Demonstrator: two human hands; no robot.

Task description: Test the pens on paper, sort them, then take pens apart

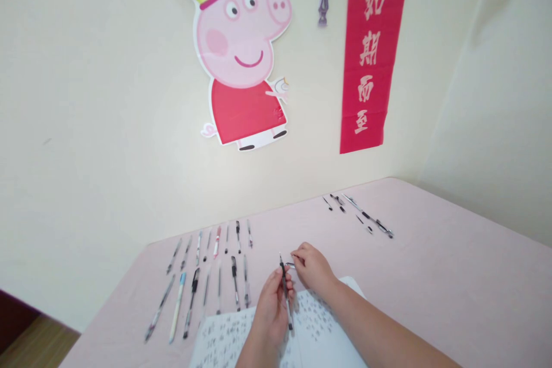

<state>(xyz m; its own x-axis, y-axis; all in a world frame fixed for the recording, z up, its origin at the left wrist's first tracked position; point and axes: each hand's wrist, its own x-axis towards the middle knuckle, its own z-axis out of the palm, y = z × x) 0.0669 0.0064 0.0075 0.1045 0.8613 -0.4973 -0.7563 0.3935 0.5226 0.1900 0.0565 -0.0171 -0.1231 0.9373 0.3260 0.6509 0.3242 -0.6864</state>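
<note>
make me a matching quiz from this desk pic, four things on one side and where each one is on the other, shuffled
Things:
1 black pen
2 small pen piece
3 rows of pens
4 red banner

Places:
a hanging on the wall
b held in the left hand
c lying on the pink table, left of both hands
d pinched in the right hand

Pairs: 1-b, 2-d, 3-c, 4-a

A red banner (373,52) on the wall (86,98) bears four pale characters running downward: 如期而至. The sheet (321,336) on the counter (431,276) carries handwritten lines, too small to read.
</note>
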